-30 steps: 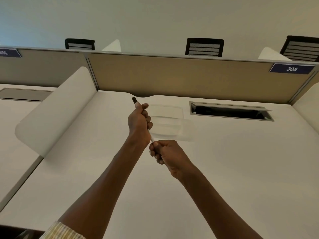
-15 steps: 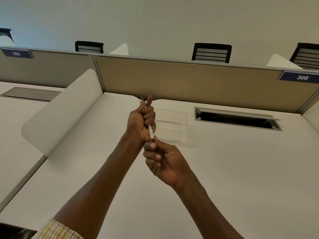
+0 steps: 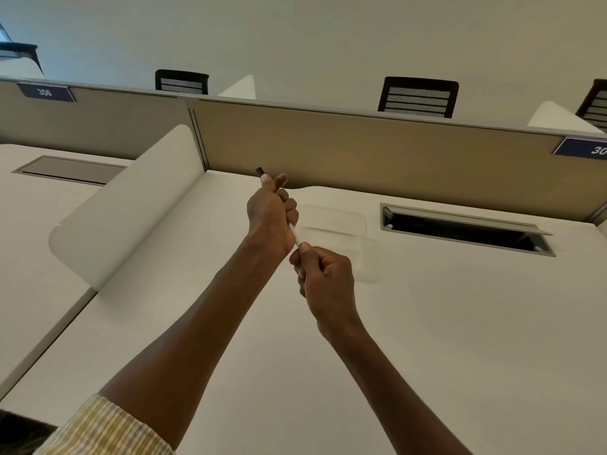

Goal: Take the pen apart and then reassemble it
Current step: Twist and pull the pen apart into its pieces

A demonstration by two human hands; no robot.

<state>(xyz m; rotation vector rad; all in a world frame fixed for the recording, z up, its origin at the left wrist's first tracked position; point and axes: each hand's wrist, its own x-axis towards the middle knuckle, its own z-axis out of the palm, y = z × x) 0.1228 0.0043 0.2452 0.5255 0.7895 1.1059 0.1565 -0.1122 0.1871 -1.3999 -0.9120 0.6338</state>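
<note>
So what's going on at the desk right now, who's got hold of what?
A person is working a pen above the white desk with both bare hands. The left hand is fisted around the upper barrel, the dark end poking out past the thumb. The right hand pinches the lower end. Only a short white stretch shows between them; whether any part has separated cannot be told.

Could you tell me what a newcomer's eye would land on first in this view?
First, the two bare hands meeting mid-frame over the white desk: the left hand fisted around a slim white pen, the right hand pinching its near end. Next, the open dark cable slot at the right.
</note>
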